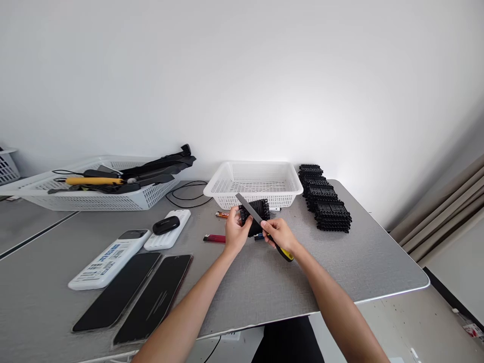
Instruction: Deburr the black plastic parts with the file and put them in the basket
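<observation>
In my left hand is a black ridged plastic piece, tilted up above the table, its edges lined with small teeth. My right hand grips a flat file by its black and yellow handle. The grey blade lies slantwise across the front of the black piece, and my left thumb is close to it. Whether the blade presses on the piece I cannot tell. Behind my hands stands a white plastic basket. Stacks of similar black toothed pieces rest at the right.
A red lighter and an orange one lie left of my hands. Two phones, white power banks and a black oval case occupy the left side. Another white basket holds black straps and a yellow-handled tool.
</observation>
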The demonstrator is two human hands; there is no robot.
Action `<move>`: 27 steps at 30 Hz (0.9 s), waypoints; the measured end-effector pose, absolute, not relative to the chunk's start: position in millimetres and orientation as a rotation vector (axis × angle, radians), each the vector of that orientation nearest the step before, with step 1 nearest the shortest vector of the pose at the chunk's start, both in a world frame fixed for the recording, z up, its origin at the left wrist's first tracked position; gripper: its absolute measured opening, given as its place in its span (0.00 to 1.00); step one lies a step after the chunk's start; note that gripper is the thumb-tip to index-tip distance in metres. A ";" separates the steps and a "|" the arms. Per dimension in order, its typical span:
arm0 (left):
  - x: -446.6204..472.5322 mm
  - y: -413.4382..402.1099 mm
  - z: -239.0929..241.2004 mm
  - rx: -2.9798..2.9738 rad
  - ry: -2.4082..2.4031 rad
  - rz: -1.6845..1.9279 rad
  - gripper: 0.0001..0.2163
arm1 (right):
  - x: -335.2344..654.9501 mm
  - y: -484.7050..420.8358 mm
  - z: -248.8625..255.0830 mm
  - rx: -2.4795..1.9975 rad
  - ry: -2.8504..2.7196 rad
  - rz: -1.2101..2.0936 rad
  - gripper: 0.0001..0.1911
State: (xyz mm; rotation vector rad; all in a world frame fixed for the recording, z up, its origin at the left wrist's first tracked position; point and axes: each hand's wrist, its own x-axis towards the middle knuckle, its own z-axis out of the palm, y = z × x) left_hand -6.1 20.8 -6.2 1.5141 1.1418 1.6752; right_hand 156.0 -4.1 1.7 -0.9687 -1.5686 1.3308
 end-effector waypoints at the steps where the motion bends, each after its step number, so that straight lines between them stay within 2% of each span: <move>1: -6.0 20.9 -6.6 1.506 1.134 1.672 0.15 | 156.5 -3.6 1.3 -0.984 -1.555 1.321 0.29; 9: -7.1 23.4 -11.2 1.509 1.106 1.668 0.15 | 157.2 -5.9 6.1 -0.959 -1.574 1.359 0.29; 17: -8.3 22.4 -9.7 1.477 1.152 1.671 0.16 | 162.1 -4.0 6.1 -1.076 -1.579 1.235 0.29; 27: -10.0 25.2 -12.2 1.422 1.208 1.668 0.18 | 163.9 -5.5 5.6 -1.279 -1.663 0.809 0.26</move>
